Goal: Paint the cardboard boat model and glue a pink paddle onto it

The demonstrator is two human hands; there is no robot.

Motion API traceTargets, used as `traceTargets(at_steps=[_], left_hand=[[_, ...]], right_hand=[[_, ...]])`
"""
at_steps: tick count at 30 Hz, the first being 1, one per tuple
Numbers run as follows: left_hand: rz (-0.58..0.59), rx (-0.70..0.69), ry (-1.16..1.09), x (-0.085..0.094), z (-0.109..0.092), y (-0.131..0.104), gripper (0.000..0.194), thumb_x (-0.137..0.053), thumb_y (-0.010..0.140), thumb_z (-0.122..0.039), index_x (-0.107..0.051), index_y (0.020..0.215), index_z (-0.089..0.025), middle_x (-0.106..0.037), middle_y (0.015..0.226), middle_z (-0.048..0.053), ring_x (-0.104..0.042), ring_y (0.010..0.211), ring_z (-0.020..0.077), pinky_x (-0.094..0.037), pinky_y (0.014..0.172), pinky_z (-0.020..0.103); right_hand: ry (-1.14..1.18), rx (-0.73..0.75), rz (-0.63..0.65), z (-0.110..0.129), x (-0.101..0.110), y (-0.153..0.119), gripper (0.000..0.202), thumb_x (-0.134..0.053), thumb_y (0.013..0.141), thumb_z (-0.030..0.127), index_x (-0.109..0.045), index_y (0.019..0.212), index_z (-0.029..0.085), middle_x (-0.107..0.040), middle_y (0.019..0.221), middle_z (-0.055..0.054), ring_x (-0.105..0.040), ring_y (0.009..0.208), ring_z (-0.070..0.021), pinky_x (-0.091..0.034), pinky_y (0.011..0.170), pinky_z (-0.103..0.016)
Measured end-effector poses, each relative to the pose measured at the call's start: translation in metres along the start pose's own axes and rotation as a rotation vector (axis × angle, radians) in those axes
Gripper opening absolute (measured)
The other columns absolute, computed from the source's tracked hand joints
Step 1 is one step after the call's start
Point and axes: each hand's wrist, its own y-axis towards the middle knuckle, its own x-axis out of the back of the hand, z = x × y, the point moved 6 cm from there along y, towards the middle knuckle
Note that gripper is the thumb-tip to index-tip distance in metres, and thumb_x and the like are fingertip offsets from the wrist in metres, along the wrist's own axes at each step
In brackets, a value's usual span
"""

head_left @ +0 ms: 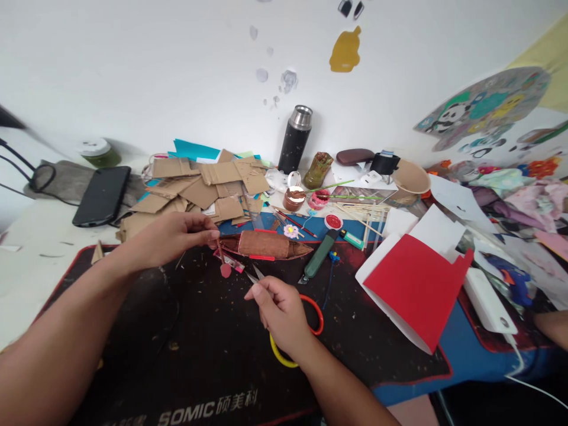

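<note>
My left hand (189,236) pinches a thin brown stick with a round pinkish-red piece (225,270) at its lower end. It hangs just beside the tip of a small brown model boat (266,244), which lies on the black desk mat (213,343) with red strips showing along its sides. My right hand (279,305) is closed around the middle of a pair of scissors (318,312). Their slightly spread blades point up and left; the red and yellow handle loops show past the hand. A green utility knife (320,257) lies to the boat's right.
Cardboard scraps (222,180) pile up behind the boat. Paint jars (293,199), a black thermos (296,136) and a beige bowl (410,180) stand farther back. Red paper (419,290) lies right, near a white power strip (490,302). A phone (102,195) rests left.
</note>
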Motion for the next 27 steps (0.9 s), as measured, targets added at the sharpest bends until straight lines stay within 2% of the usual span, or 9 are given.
traceTargets(at_steps=[3, 20, 27], left_hand=[[0.033, -0.001, -0.032, -0.0021, 0.0001, 0.0004, 0.051, -0.062, 0.088, -0.073, -0.076, 0.091, -0.024, -0.084, 0.088, 0.003, -0.073, 0.086, 0.0263, -0.051, 0.083, 0.037], [0.054, 0.002, -0.067, -0.0031, -0.0012, 0.0008, 0.052, -0.065, 0.088, -0.075, -0.076, 0.09, -0.024, -0.084, 0.088, 0.003, -0.073, 0.087, 0.0277, -0.05, 0.084, 0.036], [0.04, 0.018, -0.037, -0.002, -0.0036, -0.0003, 0.051, -0.063, 0.087, -0.074, -0.076, 0.089, -0.025, -0.084, 0.086, 0.001, -0.072, 0.086, 0.026, -0.048, 0.085, 0.036]], right_hand=[[-0.009, 0.004, -0.002, 0.0004, 0.0004, -0.0002, 0.052, -0.063, 0.101, 0.069, -0.075, 0.088, 0.02, -0.043, 0.048, 0.01, -0.039, 0.041, -0.0089, -0.028, 0.045, -0.022], [0.012, 0.004, 0.001, 0.0007, -0.0007, -0.001, 0.049, -0.063, 0.102, 0.066, -0.074, 0.088, 0.02, -0.043, 0.047, 0.01, -0.038, 0.04, -0.0086, -0.027, 0.044, -0.022], [0.147, 0.014, -0.107, 0.0002, 0.0071, -0.0021, 0.055, -0.067, 0.097, 0.073, -0.072, 0.085, 0.02, -0.041, 0.044, 0.011, -0.032, 0.038, -0.0083, -0.024, 0.041, -0.022]])
